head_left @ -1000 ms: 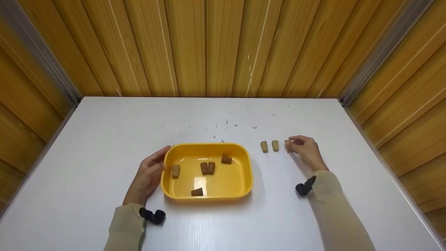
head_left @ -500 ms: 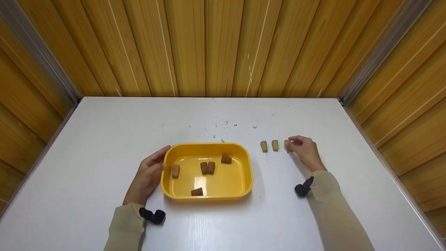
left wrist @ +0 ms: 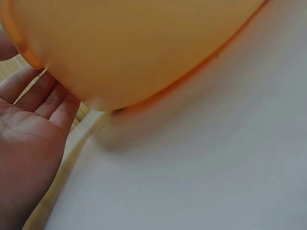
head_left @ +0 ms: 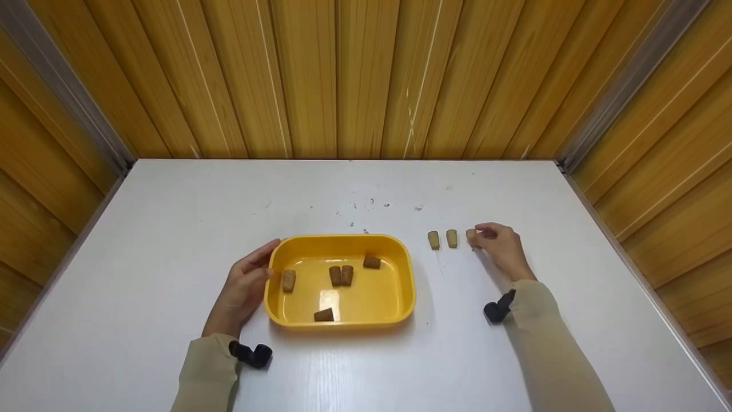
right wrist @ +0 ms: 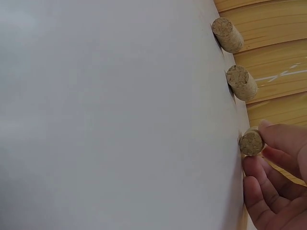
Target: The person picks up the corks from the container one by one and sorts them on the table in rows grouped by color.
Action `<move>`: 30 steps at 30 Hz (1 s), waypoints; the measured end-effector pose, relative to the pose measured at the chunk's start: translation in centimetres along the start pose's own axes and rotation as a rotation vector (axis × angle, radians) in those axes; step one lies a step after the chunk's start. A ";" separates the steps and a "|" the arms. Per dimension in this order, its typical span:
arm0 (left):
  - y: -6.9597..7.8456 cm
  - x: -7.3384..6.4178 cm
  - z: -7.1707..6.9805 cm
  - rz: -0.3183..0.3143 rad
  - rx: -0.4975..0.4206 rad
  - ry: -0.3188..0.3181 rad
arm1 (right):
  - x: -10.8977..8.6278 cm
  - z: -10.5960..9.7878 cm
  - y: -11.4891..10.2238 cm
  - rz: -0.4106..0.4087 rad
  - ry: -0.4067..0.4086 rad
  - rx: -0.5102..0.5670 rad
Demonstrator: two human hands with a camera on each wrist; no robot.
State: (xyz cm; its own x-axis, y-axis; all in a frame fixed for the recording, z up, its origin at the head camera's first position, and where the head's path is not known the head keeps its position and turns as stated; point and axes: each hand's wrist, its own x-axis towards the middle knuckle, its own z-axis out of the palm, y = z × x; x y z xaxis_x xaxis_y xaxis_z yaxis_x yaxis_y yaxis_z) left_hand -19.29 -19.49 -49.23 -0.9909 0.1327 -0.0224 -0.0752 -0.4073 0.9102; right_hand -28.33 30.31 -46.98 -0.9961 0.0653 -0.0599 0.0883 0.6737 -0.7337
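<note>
My left hand (head_left: 243,292) grips the left end of a yellow plastic tray (head_left: 340,326), its thumb at the rim. In the left wrist view, the fingers lie along the outside of the tray wall. Inside the tray are several brown tapered corks (head_left: 347,276) and a lighter cork (head_left: 289,281). To the right, my right hand (head_left: 503,246) pinches a tan cork (right wrist: 251,143) between thumb and fingers, down at the white table. Two more tan corks, the left one (head_left: 433,240) and the middle one (head_left: 452,238), lie in a row with it.
The white table (head_left: 189,217) has dark specks beyond the tray. A wood-patterned panel wall (head_left: 366,80) stands along the back, with similar panels on both sides. Black cameras are strapped at both wrists.
</note>
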 end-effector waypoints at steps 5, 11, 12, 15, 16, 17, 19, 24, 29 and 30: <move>0.0 0.1 0.0 -0.003 -0.007 0.006 | -0.1 0.0 0.1 -0.006 -0.003 -0.001; -0.1 0.1 0.1 -0.002 -0.003 0.004 | -0.1 -0.1 -0.1 0.008 -0.007 0.005; -0.1 0.1 0.1 -0.004 0.002 0.002 | -0.1 -0.1 -0.1 0.014 -0.011 0.009; 0.0 0.0 0.1 -0.007 0.016 -0.004 | -0.1 -0.1 -0.1 0.031 -0.019 0.017; 0.0 0.0 0.1 -0.008 0.021 -0.007 | -0.1 -0.1 -0.1 0.036 -0.023 0.021; 0.0 0.0 0.1 -0.007 0.024 -0.005 | -0.1 -0.2 -0.1 0.038 -0.023 0.020; 0.0 0.0 0.2 -0.006 0.021 -0.001 | -0.1 -0.2 0.0 0.037 -0.026 0.017; 0.0 0.0 0.2 -0.001 0.014 0.008 | 0.0 -0.4 0.0 0.023 -0.012 0.001; 0.0 0.0 0.1 0.002 0.014 0.003 | 0.0 -0.7 -0.4 0.011 0.015 0.000; 0.0 0.0 0.1 0.001 0.010 0.003 | -0.1 -0.7 -0.5 0.012 0.016 0.004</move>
State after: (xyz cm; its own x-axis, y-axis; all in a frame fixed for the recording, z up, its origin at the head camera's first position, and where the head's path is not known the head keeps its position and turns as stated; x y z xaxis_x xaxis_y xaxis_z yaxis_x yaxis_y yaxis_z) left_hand -19.25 -19.37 -49.15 -0.9913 0.1294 -0.0229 -0.0731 -0.3986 0.9142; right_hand -28.29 30.51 -46.14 -0.9947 0.0856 -0.0577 0.1003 0.6702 -0.7354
